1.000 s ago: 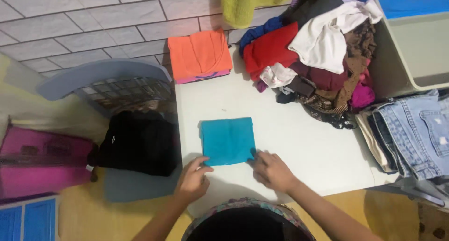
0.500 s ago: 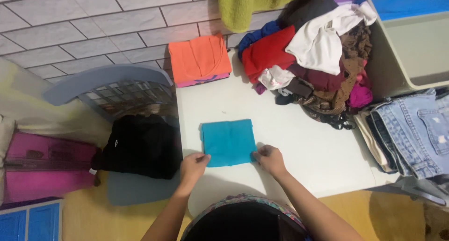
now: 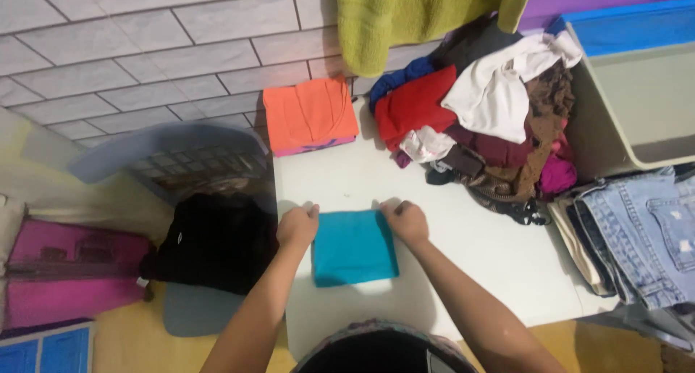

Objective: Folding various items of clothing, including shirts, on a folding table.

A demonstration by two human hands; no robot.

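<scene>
A folded teal cloth [image 3: 354,248] lies flat on the white table [image 3: 463,271] in front of me. My left hand [image 3: 297,226] grips its far left corner with closed fingers. At the far right corner, my right hand [image 3: 406,220] grips the cloth the same way. Both forearms reach forward along the cloth's two sides.
A folded orange garment [image 3: 308,114] lies at the table's far left. A heap of mixed clothes [image 3: 486,119] fills the far right. Folded jeans [image 3: 637,235] lie at the right edge, a beige bin [image 3: 637,98] behind them. A grey basket [image 3: 174,163] with black cloth [image 3: 213,242] stands left.
Both hands moved from the cloth's near edge up to its far corners. The cloth now looks a little shorter front to back.
</scene>
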